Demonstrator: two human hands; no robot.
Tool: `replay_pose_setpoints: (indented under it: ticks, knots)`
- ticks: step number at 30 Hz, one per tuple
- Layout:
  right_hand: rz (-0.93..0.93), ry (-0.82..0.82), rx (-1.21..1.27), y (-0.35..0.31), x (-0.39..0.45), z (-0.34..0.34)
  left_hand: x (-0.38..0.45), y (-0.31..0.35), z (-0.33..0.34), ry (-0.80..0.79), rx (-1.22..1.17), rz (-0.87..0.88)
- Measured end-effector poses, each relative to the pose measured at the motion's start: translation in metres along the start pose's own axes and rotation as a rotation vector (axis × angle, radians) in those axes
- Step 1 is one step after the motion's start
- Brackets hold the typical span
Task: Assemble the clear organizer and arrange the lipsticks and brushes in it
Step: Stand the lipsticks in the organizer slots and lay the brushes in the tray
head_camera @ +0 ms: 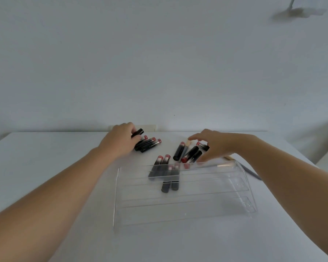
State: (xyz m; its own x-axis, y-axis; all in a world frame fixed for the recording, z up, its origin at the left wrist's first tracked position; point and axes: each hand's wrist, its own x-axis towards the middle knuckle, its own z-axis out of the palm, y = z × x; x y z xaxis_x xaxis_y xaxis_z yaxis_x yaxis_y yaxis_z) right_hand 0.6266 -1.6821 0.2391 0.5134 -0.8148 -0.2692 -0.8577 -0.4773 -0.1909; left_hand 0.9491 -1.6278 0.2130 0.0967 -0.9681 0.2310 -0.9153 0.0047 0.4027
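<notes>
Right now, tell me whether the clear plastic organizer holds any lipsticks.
Cannot tell: four dark lipsticks overlap the clear plastic organizer, inside or behind.

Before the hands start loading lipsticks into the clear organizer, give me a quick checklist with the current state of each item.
1. Clear organizer sits flat on the table within reach: ok.
2. Organizer fully assembled, dividers in: cannot tell; only long tier lines show through the clear plastic.
3. Left hand has a lipstick: ok, fingers curl round a black lipstick beside the left cluster.
4. Right hand has a lipstick: cannot tell; its fingers spread over the right cluster.
5. Tiers free of lipsticks: cannot tell; several lipsticks show through the back edge.
6. Brushes to hand: ok, a brush lies by the right wrist.
</notes>
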Motion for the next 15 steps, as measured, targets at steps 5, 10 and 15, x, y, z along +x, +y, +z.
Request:
replay_pose_setpoints:
  ticks: [5, 10, 15]
  knots:
    - [-0.111, -0.002, -0.061, -0.013, 0.009, -0.001, 0.015, 0.012, 0.01, -0.167, 0.133, 0.061]
    - [-0.266, 0.058, -0.032, -0.019, 0.012, 0.007, 0.019, 0.009, 0.019, -0.222, 0.07, 0.067]
    - [-0.236, 0.055, -0.04, -0.02, 0.018, 0.008, 0.019, 0.006, 0.023, -0.252, 0.034, 0.094]
